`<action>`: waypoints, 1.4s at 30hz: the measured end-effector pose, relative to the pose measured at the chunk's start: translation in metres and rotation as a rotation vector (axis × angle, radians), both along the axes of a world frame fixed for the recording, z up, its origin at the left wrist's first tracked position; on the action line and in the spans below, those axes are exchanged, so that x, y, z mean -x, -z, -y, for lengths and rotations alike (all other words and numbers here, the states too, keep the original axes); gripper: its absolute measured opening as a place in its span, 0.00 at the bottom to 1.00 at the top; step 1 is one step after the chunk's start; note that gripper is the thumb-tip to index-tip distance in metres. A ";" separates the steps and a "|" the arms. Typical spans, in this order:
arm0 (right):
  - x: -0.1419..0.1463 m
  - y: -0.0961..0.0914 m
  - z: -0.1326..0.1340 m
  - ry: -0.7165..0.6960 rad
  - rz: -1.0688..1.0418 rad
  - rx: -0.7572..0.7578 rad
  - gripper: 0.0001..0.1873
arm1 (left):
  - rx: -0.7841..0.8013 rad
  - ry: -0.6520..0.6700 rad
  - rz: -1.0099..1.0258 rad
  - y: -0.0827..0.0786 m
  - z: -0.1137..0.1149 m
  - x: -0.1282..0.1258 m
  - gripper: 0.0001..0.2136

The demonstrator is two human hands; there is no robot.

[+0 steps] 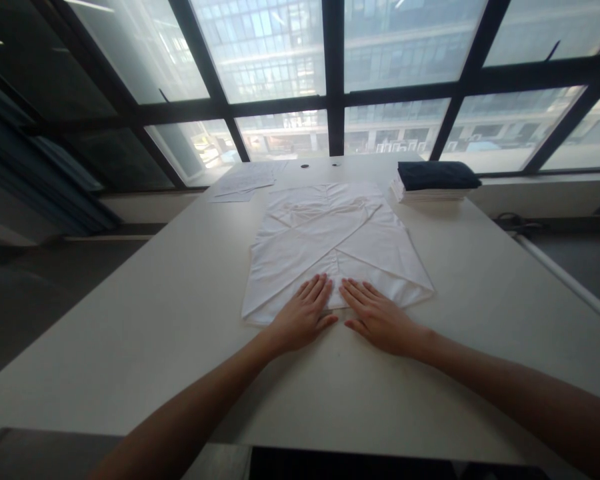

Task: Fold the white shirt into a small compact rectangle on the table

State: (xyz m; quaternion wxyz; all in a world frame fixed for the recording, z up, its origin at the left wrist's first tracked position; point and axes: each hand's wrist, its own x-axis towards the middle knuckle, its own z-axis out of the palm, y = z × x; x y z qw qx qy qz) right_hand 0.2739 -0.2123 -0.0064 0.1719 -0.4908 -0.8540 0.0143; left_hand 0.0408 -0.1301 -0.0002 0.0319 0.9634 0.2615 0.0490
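Observation:
A white garment (325,233) lies flat on the table, with its sleeves crossed diagonally over its body. Gathered creases run down its middle, at the far edge and near the front. My left hand (305,312) rests palm down on its near edge, left of the middle, fingers stretched forward on the cloth. Just to the right, my right hand (375,313) lies flat in the same way, fingers out and slanted inward. Both thumbs are off the cloth, over the tabletop, pointing toward each other with a small gap between them.
The white table (145,327) reaches to the windows (280,53). At its back right stands a stack of folded cloth (437,177), dark on top and white below. Sheets of paper (245,181) lie at the back left, and a small dark round spot (305,166) sits near the far edge.

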 end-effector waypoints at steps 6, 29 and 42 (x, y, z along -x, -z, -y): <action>-0.003 -0.008 0.004 0.091 0.099 -0.009 0.32 | 0.017 0.008 -0.028 -0.004 -0.001 0.002 0.37; 0.001 -0.012 0.004 -0.019 -0.060 -0.043 0.31 | 0.011 0.025 -0.008 -0.004 0.001 0.003 0.36; 0.000 -0.015 0.003 -0.030 0.026 0.113 0.37 | 0.160 0.073 -0.049 -0.011 0.000 0.004 0.37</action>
